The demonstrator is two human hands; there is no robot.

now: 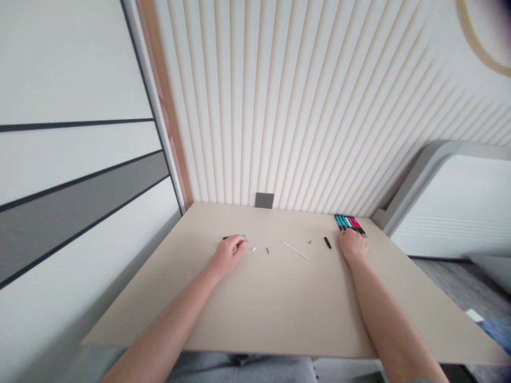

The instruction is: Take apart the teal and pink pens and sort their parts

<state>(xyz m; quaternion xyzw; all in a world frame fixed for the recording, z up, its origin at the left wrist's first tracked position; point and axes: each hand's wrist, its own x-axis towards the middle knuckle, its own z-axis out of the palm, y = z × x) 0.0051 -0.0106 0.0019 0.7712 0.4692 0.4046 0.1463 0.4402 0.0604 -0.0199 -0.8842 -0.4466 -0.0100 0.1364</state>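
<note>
Two hands: both rest on the table (279,298), well apart.
Left hand (228,254): our fingers curl onto a pen (235,236) lying flat; we cannot tell if they pinch it.
Right hand (352,244): loosely curled, fingertips at the pen bundle (350,222); whether it grips one, we cannot tell.
Between them: white bit (254,248), thin rod (294,249), black cap (328,242).
Doing it well: we judge a light pinch near the pen's middle best, brushing none of the loose bits.
</note>
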